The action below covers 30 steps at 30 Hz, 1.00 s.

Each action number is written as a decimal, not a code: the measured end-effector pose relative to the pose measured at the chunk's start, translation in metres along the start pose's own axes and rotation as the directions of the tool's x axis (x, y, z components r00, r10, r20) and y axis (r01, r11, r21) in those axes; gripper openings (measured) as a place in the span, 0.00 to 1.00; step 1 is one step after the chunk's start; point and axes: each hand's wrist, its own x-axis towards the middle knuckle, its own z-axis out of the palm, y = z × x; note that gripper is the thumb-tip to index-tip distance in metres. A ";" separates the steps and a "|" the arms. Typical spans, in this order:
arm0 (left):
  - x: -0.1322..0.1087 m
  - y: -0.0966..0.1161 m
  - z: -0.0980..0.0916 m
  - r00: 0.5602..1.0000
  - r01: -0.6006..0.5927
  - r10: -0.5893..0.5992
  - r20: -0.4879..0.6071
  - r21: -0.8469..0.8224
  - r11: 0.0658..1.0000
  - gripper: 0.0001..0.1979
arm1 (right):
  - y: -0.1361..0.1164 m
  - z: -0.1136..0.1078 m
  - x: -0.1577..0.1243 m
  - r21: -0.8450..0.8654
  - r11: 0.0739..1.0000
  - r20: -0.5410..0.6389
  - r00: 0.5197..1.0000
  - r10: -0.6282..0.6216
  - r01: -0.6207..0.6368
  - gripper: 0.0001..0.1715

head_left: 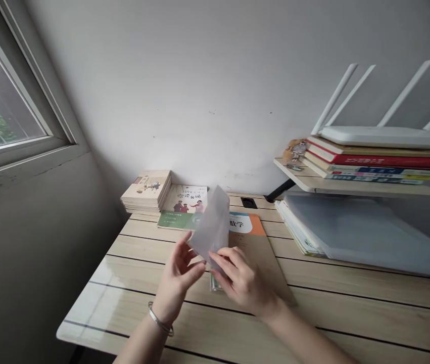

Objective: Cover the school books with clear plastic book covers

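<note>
Both my hands hold up a translucent frosted plastic sleeve [210,227] above the wooden desk [97,316]. My left hand [179,275], with a metal bangle [160,321] on its wrist, pinches the sleeve's left lower edge. My right hand [241,283] grips its lower right part. Below the sleeve, a small greenish packet [215,283] shows between my hands, partly hidden. Under my right hand lies a maths textbook [254,247] with a brown, orange and teal cover.
A picture book [184,207] and a stack of books [146,192] stand at the desk's back. On the right, a grey folder [362,230] lies under a shelf [354,186] bearing books [374,162] and a white router [385,136]. The desk's left edge meets a wall below a window [2,96].
</note>
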 end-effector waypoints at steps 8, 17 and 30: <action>0.015 -0.029 0.005 0.996 0.083 -0.085 0.024 0.064 0.994 0.22 | 0.003 0.011 -0.013 -0.044 0.999 -0.026 0.999 -0.031 0.030 0.23; 0.013 -0.027 0.004 0.995 0.093 -0.091 -0.033 0.069 0.993 0.20 | -0.008 0.016 -0.013 -0.257 0.962 -0.110 0.986 -0.126 0.094 0.19; 0.013 -0.032 0.013 0.992 0.128 -0.126 -0.024 0.156 0.979 0.17 | -0.008 0.012 -0.012 -0.332 0.938 -0.147 0.977 -0.155 0.099 0.18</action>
